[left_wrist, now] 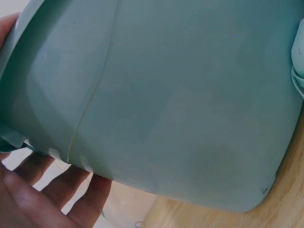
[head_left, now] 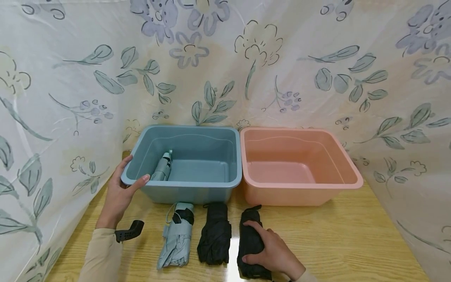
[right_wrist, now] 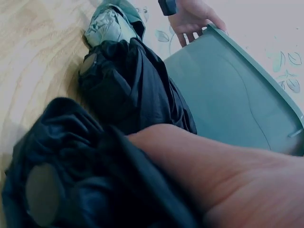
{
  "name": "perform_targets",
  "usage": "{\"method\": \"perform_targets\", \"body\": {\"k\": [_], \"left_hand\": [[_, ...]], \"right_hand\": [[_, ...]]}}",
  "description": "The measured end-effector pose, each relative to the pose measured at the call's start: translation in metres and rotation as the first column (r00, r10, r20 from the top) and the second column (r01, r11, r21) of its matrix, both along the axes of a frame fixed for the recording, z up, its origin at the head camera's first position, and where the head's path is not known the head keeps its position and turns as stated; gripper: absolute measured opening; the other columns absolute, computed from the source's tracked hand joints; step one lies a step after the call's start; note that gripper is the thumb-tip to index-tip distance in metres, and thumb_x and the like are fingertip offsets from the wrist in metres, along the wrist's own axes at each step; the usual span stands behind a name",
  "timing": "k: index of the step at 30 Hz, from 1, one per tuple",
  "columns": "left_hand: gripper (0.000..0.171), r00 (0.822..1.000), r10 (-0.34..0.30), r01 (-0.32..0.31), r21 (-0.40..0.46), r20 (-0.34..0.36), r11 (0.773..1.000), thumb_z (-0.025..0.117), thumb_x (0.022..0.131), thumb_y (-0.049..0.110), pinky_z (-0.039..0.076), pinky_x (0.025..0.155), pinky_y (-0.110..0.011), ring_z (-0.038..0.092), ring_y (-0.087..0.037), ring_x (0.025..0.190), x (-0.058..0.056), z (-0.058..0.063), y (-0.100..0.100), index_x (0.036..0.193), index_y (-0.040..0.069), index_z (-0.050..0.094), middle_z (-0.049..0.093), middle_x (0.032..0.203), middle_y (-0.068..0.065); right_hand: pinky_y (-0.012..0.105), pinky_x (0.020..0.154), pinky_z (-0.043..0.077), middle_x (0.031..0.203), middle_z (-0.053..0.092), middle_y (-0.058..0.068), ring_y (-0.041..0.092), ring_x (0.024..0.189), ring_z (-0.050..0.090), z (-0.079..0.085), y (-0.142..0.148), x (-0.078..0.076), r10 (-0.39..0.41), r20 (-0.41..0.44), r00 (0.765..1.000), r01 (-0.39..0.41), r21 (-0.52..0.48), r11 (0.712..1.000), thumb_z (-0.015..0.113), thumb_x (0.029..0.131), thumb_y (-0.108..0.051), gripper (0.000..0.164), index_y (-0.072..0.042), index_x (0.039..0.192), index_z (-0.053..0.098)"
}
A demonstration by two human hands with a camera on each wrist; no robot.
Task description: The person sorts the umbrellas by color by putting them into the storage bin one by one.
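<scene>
Pale cloth (head_left: 299, 82) printed with flowers and leaves hung behind and on both sides of a wood-grain table (head_left: 363, 235). On it, side by side, stood a blue bin (head_left: 190, 194) and, to its right, a pink bin (head_left: 289, 197). In front lay three folded umbrellas in a row: a black umbrella (head_left: 249, 237) furthest right, a second black one (head_left: 215, 239) in the middle, and a grey-green umbrella (head_left: 177, 241) on the left. The right hand (head_left: 271, 250) gripped the furthest-right one, thumb and fingers bent round its sides, on the table before the pink bin. The left hand (head_left: 119, 194) held the blue bin's near left corner, thumb over the front rim. Inside that bin, a smaller-looking green umbrella (head_left: 163, 167) leaned at the left.
</scene>
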State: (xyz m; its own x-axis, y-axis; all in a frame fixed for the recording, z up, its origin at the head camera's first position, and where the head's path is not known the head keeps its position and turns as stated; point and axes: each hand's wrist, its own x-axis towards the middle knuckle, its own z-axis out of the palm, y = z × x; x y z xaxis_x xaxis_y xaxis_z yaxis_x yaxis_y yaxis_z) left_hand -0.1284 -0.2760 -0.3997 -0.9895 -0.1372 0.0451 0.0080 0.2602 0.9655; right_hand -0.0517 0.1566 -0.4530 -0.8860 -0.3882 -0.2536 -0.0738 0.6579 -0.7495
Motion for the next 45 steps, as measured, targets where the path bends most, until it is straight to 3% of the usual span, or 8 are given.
{"method": "perform_targets", "body": {"k": [6, 11, 15, 22, 28, 31, 38, 45], "left_hand": [[0.082, 1.000, 0.000, 0.000, 0.002, -0.002, 1.000, 0.068, 0.099, 0.024, 0.042, 0.105, -0.037, 0.030, -0.041, 0.141, 0.000, 0.000, 0.001, 0.163, 0.034, 0.017, 0.020, 0.163, -0.015], [0.083, 1.000, 0.002, -0.002, 0.007, -0.001, 1.000, 0.068, 0.099, 0.024, 0.041, 0.104, -0.035, 0.029, -0.040, 0.141, 0.001, 0.000, 0.001, 0.163, 0.034, 0.017, 0.020, 0.163, -0.015], [0.083, 1.000, 0.005, -0.005, 0.004, -0.005, 1.000, 0.068, 0.099, 0.024, 0.040, 0.106, -0.038, 0.029, -0.040, 0.141, 0.001, -0.001, 0.001, 0.163, 0.034, 0.017, 0.020, 0.163, -0.014], [0.083, 1.000, 0.006, -0.006, -0.003, -0.006, 1.000, 0.068, 0.099, 0.024, 0.038, 0.109, -0.048, 0.029, -0.040, 0.141, 0.001, -0.001, 0.001, 0.163, 0.034, 0.016, 0.020, 0.163, -0.015], [0.083, 1.000, 0.007, -0.007, -0.006, -0.011, 1.000, 0.068, 0.099, 0.024, 0.039, 0.107, -0.046, 0.030, -0.040, 0.141, 0.002, -0.002, 0.001, 0.163, 0.034, 0.017, 0.020, 0.163, -0.014], [0.083, 1.000, 0.007, -0.007, -0.004, -0.012, 1.000, 0.068, 0.099, 0.024, 0.040, 0.106, -0.043, 0.030, -0.040, 0.141, 0.002, -0.003, 0.001, 0.163, 0.034, 0.017, 0.020, 0.163, -0.014], [0.082, 1.000, 0.005, -0.006, -0.011, -0.017, 1.000, 0.069, 0.099, 0.024, 0.042, 0.102, -0.035, 0.031, -0.039, 0.141, 0.001, -0.004, 0.000, 0.163, 0.034, 0.018, 0.022, 0.163, -0.014], [0.083, 1.000, 0.007, -0.008, -0.012, -0.013, 1.000, 0.069, 0.099, 0.025, 0.039, 0.107, -0.047, 0.031, -0.039, 0.141, 0.000, -0.003, 0.000, 0.163, 0.034, 0.017, 0.021, 0.163, -0.014]], "right_hand": [[0.047, 0.082, 0.048, 0.133, 0.057, 0.017, 0.032, 0.108, 0.058, -0.007, 0.006, 0.002, -0.059, 0.101, 0.993, 0.076, -0.179, 0.981, 0.089, 0.077, -0.034, 0.081, -0.025, 0.148, 0.050], [0.049, 0.095, 0.045, 0.161, 0.026, 0.022, 0.046, 0.139, 0.032, -0.008, 0.017, 0.006, -0.049, 0.317, 0.947, 0.188, -0.424, 0.886, 0.082, 0.087, -0.020, 0.073, -0.021, 0.151, 0.047], [0.047, 0.093, 0.047, 0.163, 0.018, 0.022, 0.048, 0.136, 0.032, 0.001, 0.026, 0.012, 0.017, 0.409, 0.912, 0.211, -0.503, 0.838, 0.075, 0.094, -0.015, 0.071, -0.021, 0.155, 0.041], [0.048, 0.091, 0.047, 0.156, 0.030, 0.020, 0.038, 0.121, 0.048, 0.036, 0.036, 0.024, 0.027, 0.364, 0.931, 0.150, -0.448, 0.882, 0.070, 0.097, -0.023, 0.067, -0.032, 0.156, 0.037], [0.047, 0.089, 0.054, 0.144, 0.044, 0.023, 0.042, 0.114, 0.058, 0.066, 0.046, 0.026, 0.121, 0.357, 0.926, 0.121, -0.586, 0.801, 0.066, 0.097, -0.013, 0.073, -0.028, 0.159, 0.031], [0.044, 0.089, 0.054, 0.145, 0.044, 0.022, 0.038, 0.114, 0.058, 0.079, 0.048, 0.023, 0.112, 0.286, 0.952, 0.084, -0.594, 0.800, 0.067, 0.096, -0.008, 0.075, -0.026, 0.159, 0.031], [0.051, 0.085, 0.056, 0.144, 0.037, 0.029, 0.044, 0.111, 0.056, 0.111, 0.056, 0.000, 0.116, 0.164, 0.980, 0.010, -0.616, 0.788, 0.070, 0.091, -0.001, 0.084, -0.022, 0.160, 0.028], [0.051, 0.083, 0.057, 0.152, 0.029, 0.024, 0.037, 0.116, 0.060, 0.142, 0.068, -0.049, 0.089, 0.023, 0.996, -0.058, -0.602, 0.796, 0.068, 0.091, 0.008, 0.086, -0.022, 0.161, 0.028]]}}
